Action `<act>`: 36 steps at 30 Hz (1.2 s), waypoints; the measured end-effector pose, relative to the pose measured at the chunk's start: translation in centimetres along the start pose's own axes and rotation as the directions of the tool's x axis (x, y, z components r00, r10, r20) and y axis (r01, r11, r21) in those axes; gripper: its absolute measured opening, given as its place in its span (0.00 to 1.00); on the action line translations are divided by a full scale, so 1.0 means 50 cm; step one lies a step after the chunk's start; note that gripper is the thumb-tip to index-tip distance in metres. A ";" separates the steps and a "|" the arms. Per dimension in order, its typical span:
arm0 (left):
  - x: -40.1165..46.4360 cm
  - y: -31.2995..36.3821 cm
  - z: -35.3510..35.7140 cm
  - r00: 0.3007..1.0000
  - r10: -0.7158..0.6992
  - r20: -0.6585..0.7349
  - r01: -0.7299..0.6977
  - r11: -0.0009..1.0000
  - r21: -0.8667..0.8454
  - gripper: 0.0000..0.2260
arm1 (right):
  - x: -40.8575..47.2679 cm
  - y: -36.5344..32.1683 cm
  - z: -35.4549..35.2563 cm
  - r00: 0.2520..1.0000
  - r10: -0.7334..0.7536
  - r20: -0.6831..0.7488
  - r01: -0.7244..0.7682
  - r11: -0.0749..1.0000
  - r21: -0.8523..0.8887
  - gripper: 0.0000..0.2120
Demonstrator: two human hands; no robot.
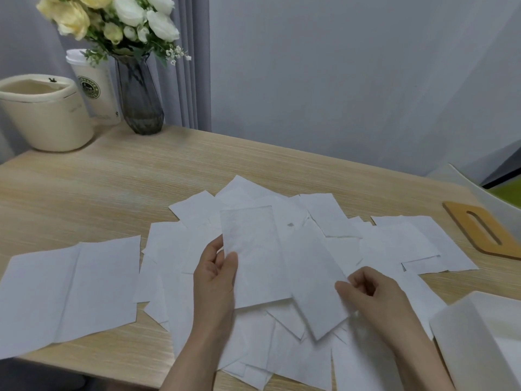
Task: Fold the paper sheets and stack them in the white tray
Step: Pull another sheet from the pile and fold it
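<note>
- The left hand (pixel 215 273) pinches one paper sheet (pixel 255 255) by its left edge, thumb on top and the other fingers behind it, and holds it up above the pile.
- The right hand (pixel 369 292) has its fingers curled, with the tips at the right edge of the sheets; it seems to pinch the lower right part of a sheet (pixel 315 280), but I cannot tell for sure which sheet this is.
- Under and around both hands many loose sheets (pixel 338 230) lie spread on the tabletop (pixel 141 176), one over the other. A wider sheet (pixel 70 292) with crease lines lies flat, well to the left of the left hand.
- The white tray (pixel 465 342) stands just to the right of the right hand, at the tabletop edge. Only a part of its inside shows, and in that part I see no sheets.
- My judgement: the task is at an early stage. One sheet is in work, nearly all the pile is not yet folded, and stacking seems not begun.
- Far beyond the left hand stand a cream pot (pixel 42 114), a lidded cup (pixel 93 88) and a glass vase (pixel 139 97) with flowers; what is in the cup is hidden.
</note>
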State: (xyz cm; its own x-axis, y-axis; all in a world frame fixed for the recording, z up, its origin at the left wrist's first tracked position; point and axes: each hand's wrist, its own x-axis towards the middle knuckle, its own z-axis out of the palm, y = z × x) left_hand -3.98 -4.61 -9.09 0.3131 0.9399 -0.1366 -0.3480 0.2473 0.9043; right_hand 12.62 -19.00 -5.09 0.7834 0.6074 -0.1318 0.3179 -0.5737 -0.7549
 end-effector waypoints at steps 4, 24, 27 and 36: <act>0.000 -0.001 0.000 1.000 0.003 -0.003 -0.003 1.000 0.003 0.13 | -0.009 0.003 0.003 0.994 0.046 -0.102 -0.039 0.997 0.072 0.07; -0.001 0.001 0.001 1.000 -0.009 0.004 0.009 1.000 0.011 0.13 | -0.025 0.011 -0.022 0.996 0.061 -0.068 -0.042 0.966 0.256 0.11; -0.001 0.000 0.000 1.000 -0.005 0.007 0.005 1.000 0.021 0.13 | -0.027 0.003 -0.019 0.995 0.086 0.049 -0.097 0.946 0.310 0.05; 0.000 -0.001 -0.002 1.000 -0.011 0.023 0.010 1.000 0.012 0.13 | -0.010 0.025 -0.001 0.992 0.104 -0.074 -0.074 0.942 0.327 0.06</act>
State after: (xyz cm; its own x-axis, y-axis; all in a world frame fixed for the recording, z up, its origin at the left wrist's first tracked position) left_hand -4.05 -4.61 -9.17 0.3373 0.9314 -0.1367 -0.3344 0.2543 0.9075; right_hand 12.66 -20.05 -5.93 0.8495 0.5022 -0.1614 0.0669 -0.4060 -0.9114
